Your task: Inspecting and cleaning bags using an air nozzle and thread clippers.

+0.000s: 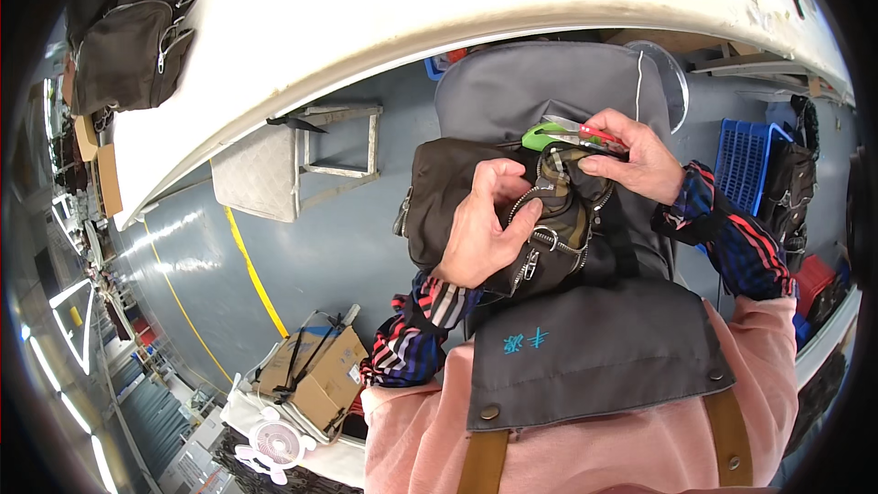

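A dark brown fabric bag (449,182) lies on my lap, with its zipped opening spread and a camouflage-patterned lining (552,178) showing. My left hand (490,223) pinches the zipper edge of that opening between thumb and fingers. In my right hand (634,158) is a pair of thread snips (600,136) with red on the handle, blades pointing left above the bag. A bright green piece (542,137) sits against the blades; whether it belongs to the snips I cannot tell. Below my left hand hangs a metal zipper pull (529,264), near a metal ring (547,237).
A white table (384,20) curves across the front, with dark bags (127,48) piled at its left end. A grey apron (549,82) covers my lap. On the floor stand a padded stool (254,171) and a blue crate (748,161). A cardboard box (315,370) is lower left.
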The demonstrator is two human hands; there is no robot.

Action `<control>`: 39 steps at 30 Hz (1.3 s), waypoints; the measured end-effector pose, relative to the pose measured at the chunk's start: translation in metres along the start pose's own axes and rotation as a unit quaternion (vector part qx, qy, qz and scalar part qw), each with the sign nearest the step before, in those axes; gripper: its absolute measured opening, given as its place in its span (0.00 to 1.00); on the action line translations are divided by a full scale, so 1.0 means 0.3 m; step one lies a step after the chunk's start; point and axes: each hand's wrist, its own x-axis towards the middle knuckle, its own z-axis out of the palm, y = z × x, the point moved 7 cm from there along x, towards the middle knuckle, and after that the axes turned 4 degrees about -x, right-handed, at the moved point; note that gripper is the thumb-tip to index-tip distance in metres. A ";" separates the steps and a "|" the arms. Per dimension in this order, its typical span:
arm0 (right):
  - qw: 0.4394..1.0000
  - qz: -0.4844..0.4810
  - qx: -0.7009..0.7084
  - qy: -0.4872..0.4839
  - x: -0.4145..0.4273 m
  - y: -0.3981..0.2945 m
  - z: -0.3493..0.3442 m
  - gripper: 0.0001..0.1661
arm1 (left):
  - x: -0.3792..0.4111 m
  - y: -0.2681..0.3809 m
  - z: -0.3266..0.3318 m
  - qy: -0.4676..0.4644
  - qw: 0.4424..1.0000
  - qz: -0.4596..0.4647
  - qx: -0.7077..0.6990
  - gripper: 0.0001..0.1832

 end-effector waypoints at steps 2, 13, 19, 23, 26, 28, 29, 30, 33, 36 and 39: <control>0.999 0.014 0.031 -0.013 0.008 0.020 0.014 0.14 | -0.001 0.089 -0.010 0.014 0.963 0.120 0.243 0.18; 0.999 -0.001 0.046 -0.020 0.031 0.041 0.019 0.12 | 0.061 0.190 0.073 -0.235 0.796 0.242 0.503 0.13; 0.994 0.000 0.109 -0.027 0.041 0.059 0.023 0.13 | 0.051 0.186 0.147 -0.296 0.640 0.332 0.627 0.07; 0.997 -0.011 0.080 -0.005 0.049 0.078 0.016 0.14 | 0.029 0.160 0.167 -0.350 0.557 0.370 0.656 0.08; 0.997 -0.015 0.072 -0.004 0.054 0.083 0.019 0.15 | 0.028 0.146 0.168 -0.346 0.518 0.410 0.666 0.09; 0.995 -0.023 0.092 -0.009 0.051 0.070 0.016 0.15 | 0.060 0.142 0.152 -0.341 0.617 0.353 0.615 0.12; 0.992 -0.021 0.120 -0.017 0.045 0.062 0.015 0.15 | 0.060 0.133 0.151 -0.349 0.618 0.356 0.608 0.12; 0.992 -0.026 0.119 -0.006 0.037 0.049 0.000 0.15 | 0.079 0.128 0.136 -0.345 0.699 0.298 0.551 0.14; 0.996 0.007 0.081 0.025 -0.010 0.021 -0.049 0.15 | 0.102 0.093 0.106 -0.344 0.804 0.187 0.448 0.15; 0.997 -0.040 -0.019 0.058 -0.090 -0.042 -0.087 0.13 | 0.117 0.031 0.073 -0.335 0.849 0.047 0.407 0.09; 0.998 0.005 -0.056 0.018 -0.137 -0.036 -0.063 0.12 | 0.126 0.026 0.068 -0.316 0.869 0.033 0.379 0.05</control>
